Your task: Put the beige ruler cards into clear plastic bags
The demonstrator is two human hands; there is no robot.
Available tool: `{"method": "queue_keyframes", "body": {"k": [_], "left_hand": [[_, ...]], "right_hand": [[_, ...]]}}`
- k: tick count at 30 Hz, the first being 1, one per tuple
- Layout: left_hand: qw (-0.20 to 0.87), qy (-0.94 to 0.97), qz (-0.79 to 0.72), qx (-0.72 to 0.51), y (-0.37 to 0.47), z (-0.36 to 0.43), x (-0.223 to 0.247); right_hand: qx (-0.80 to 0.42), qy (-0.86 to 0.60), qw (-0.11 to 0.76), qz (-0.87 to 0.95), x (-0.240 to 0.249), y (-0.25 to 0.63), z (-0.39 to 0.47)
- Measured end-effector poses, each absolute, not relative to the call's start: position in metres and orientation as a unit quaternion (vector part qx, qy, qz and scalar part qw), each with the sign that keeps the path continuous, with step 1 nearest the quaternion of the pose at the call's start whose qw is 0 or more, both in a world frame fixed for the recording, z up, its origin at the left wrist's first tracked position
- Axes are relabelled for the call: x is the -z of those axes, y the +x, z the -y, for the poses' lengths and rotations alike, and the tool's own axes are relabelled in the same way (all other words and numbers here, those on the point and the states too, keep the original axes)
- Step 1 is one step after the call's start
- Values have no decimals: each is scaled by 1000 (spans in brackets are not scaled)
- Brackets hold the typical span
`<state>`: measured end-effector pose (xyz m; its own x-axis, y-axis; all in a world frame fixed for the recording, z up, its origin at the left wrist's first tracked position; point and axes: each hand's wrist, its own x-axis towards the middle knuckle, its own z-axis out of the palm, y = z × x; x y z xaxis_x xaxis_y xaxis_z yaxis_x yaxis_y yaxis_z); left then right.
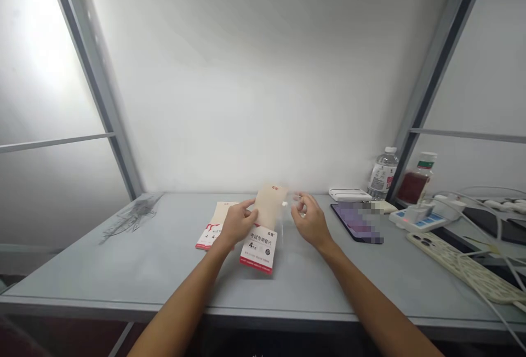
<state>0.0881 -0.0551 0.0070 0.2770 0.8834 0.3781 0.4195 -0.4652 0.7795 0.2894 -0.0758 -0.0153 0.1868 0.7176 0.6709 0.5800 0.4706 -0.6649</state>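
Note:
My left hand (pixel 238 222) grips a beige, white and red ruler-set packet (pixel 258 247) by its left edge, thumb on the front. The packet is tilted above the table, its red end towards me. To its right, my right hand (pixel 311 221) has thumb and forefinger pinched near a clear, thin plastic edge (pixel 296 197). Whether that plastic is the packet's sleeve or a separate piece, I cannot tell. Similar ruler-set packets (pixel 209 234) lie on the table to the left, partly hidden behind my left hand and wrist.
Crumpled clear plastic wrap (pixel 133 217) lies on the grey table (pixel 102 275) at left. At right are a dark-edged phone (pixel 349 222), a white box-like item (pixel 349 194), a water bottle (pixel 383 175), a red-filled bottle (pixel 417 180), a power strip (pixel 423 221), a patterned phone case (pixel 460 266) and loose cables.

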Motion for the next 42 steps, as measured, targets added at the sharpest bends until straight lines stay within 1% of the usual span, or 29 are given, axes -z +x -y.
{"method": "queue_keyframes", "body": {"k": [3,7,10,13,18,21,23,27,32,34,36,39,42], "left_hand": [[263,742,-454,-417,89,53,-5],[262,734,-467,-418,88,50,-3],[287,719,-479,-414,88,49,-4],[336,696,-481,-414,86,50,-7],[402,680,-401,-464,80,56,-16],[422,704,-362,-441,81,61,-15],[400,740,-356,-408,86,64,-12],[316,795,-360,-372,97,70,-4],[278,783,-402,-386,100,70,-1],[274,764,-430,-396,100,69,0],[275,756,-441,-399,99,67,-1],[264,759,-434,-407,100,66,-1],[262,747,-437,-427,99,65,-2]], "right_hand": [[-78,-497,581,640,13,288,80],[-157,-458,596,640,12,289,81],[-222,-418,607,638,13,290,80],[-240,-398,606,645,15,291,79],[-175,-455,603,632,19,293,76],[-119,-485,604,621,20,295,74],[-80,-496,592,631,20,295,73],[-13,-501,569,652,19,294,73],[-2,-506,569,648,19,293,75],[-20,-502,574,647,19,293,75],[-65,-489,582,647,19,291,76],[-177,-452,605,631,17,290,78],[-307,-385,639,591,12,292,79]]}}
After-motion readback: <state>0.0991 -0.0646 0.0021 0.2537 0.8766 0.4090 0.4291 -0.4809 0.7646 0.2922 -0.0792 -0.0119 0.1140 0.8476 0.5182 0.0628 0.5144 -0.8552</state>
